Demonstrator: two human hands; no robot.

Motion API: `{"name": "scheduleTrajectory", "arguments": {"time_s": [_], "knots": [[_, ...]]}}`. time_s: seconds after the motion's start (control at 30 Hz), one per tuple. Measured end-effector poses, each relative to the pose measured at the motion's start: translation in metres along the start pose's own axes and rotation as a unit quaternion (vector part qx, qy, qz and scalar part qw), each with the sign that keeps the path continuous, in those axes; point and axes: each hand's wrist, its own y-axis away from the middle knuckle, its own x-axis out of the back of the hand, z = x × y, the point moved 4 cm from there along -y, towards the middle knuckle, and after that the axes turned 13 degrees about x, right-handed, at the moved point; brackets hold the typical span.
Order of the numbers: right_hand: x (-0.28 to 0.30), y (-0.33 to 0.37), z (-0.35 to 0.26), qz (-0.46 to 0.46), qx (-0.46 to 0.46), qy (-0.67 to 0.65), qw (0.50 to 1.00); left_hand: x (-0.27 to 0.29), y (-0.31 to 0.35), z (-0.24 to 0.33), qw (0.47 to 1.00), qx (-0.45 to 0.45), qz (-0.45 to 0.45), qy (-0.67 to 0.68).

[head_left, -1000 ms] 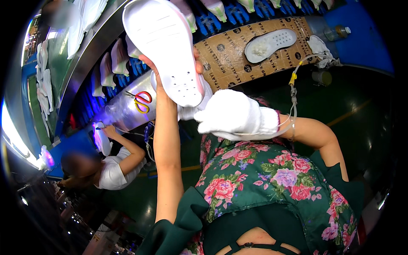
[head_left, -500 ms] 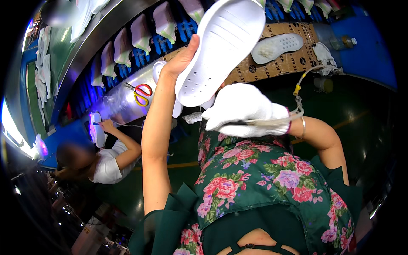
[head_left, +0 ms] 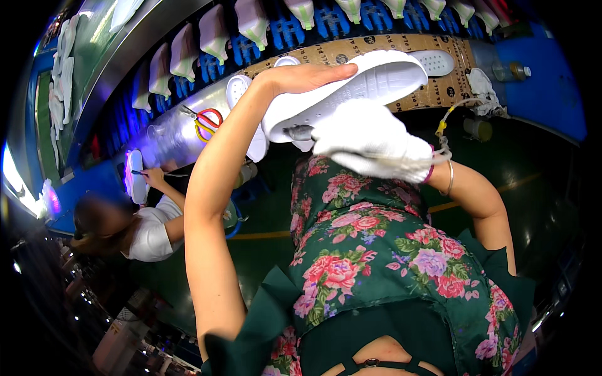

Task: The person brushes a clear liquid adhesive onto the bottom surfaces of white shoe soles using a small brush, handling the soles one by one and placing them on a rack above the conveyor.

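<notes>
My left hand (head_left: 307,78) is bare and grips a white shoe sole (head_left: 360,91) by its upper edge, fingers laid along it. The sole is tilted, with its ridged side wall and part of its hole-dotted inner face showing. My right hand (head_left: 370,141), in a white glove, is closed on a brush, its handle mostly hidden. The dark grey brush tip (head_left: 298,132) is at the rounded lower left end of the sole. A thin clear tube (head_left: 444,152) runs along the right wrist.
Shoe uppers on lasts (head_left: 213,31) line the far side. Scissors (head_left: 207,124) lie on the metal surface at left. Another sole (head_left: 437,62) rests on cardboard (head_left: 453,42), near a white cloth (head_left: 480,84) and a capped jar (head_left: 519,71). A co-worker at left holds another sole (head_left: 134,177).
My left hand has tipped the sole over to a flatter slant, lower and to the right, showing its side wall. My right hand has moved slightly up, bringing the brush to the sole's end.
</notes>
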Motion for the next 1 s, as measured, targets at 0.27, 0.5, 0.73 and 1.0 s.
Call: {"name": "scheduleTrajectory", "arguments": {"time_s": [0.27, 0.5, 0.73, 1.0], "knots": [[0.022, 0.001, -0.002, 0.050, -0.063, -0.015, 0.997, 0.005, -0.011, -0.032, 0.992, 0.019, 0.038, 0.118], [0.049, 0.029, 0.025, 0.376, -0.288, -0.257, 0.842, -0.046, -0.015, -0.036, 0.607, -0.372, -0.338, 0.615], [0.067, 0.017, 0.037, 0.267, -0.209, -0.052, 0.939, -0.089, -0.034, -0.032, 0.606, -0.201, -0.009, 0.770], [0.066, 0.009, 0.010, 0.181, -0.100, 0.062, 0.976, -0.096, -0.016, -0.043, 0.478, -0.253, -0.185, 0.821]]}}
